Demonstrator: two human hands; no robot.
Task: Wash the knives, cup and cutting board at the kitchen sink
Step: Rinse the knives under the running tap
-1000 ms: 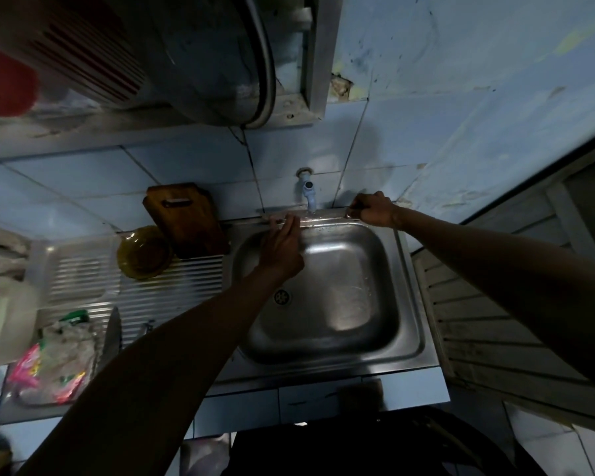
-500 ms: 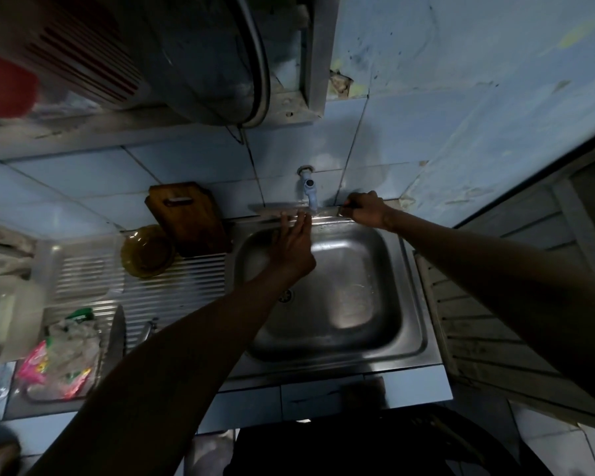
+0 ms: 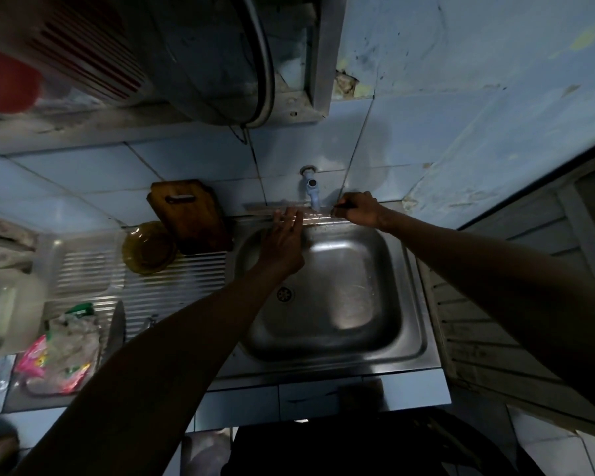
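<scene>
a: where's the knife (image 3: 275, 210)?
b: under the tap (image 3: 312, 192), sink's (image 3: 413, 304) twelve o'clock. my right hand (image 3: 359, 209) grips its handle; left hand (image 3: 282, 240), fingers straight, rubs the blade. i'd stroke along the flat, off the edge.

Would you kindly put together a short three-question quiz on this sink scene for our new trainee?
1. True or false: the wooden cutting board lies flat inside the sink.
2. Which hand grips the handle of the long knife held under the tap?
A. left hand
B. right hand
C. neither
3. Fill in: the amber glass bowl sits on the ribbed ______ to the left of the sink.

Key
1. False: it leans against the tiled wall behind the drainboard.
2. B: the right hand grips the handle, while the left hand lays straight fingers on the blade.
3. drainboard
</scene>
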